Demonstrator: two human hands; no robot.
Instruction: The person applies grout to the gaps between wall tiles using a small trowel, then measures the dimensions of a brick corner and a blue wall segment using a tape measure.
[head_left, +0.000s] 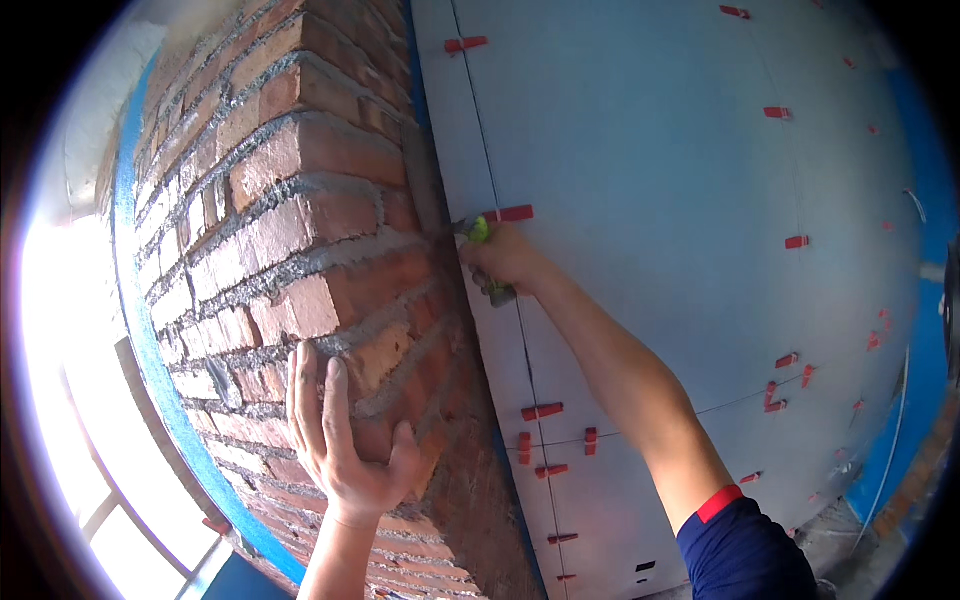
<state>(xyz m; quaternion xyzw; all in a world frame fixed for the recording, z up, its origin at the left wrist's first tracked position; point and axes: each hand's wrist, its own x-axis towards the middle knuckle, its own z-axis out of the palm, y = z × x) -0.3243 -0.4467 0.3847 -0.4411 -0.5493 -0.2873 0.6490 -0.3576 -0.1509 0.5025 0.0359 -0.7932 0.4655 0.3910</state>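
My left hand [350,435] rests on the exposed brick column [260,260] with its fingers stretched upward and apart, holding nothing. My right hand [506,258] is closed around a green-handled tool [481,229], at the narrow gap between the bricks and the large pale tiled wall [650,200]. The tool's working end is blurred and partly hidden by my fingers. Just beside the tool, a red tile clip [515,213] sits across a vertical tile joint.
More red clips [543,410] line the tile joints. Blue-coated wall [890,460] shows beyond the tiles at right, with a loose cable [893,450]. A blue strip [145,300] edges the bricks at left, beside a bright window opening [85,400].
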